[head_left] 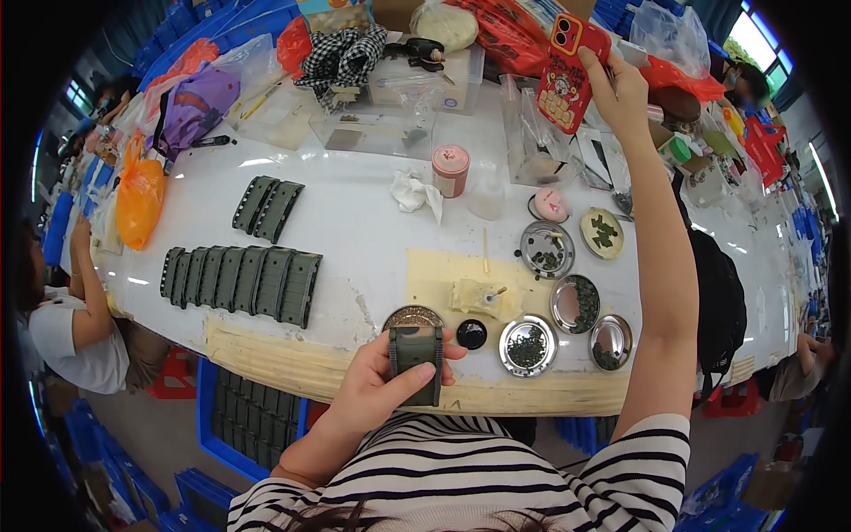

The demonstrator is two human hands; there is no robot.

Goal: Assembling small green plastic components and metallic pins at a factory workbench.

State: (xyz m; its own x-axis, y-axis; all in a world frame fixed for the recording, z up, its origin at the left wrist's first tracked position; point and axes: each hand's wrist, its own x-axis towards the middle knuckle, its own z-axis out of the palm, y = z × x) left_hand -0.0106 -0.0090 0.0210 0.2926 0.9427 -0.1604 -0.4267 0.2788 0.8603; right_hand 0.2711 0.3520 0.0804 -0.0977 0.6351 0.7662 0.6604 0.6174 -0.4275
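Dark-green plastic casing [414, 351] gripped in left hand [379, 387] over worktop's [355, 199] near edge, long axis pointing away from body; well apart from right hand [622, 89], closed around red-cased phone [567, 80].

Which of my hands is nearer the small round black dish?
Left. Your left hand is just left of the black dish, gripping a green part; your right hand is well beyond it, holding the red phone.
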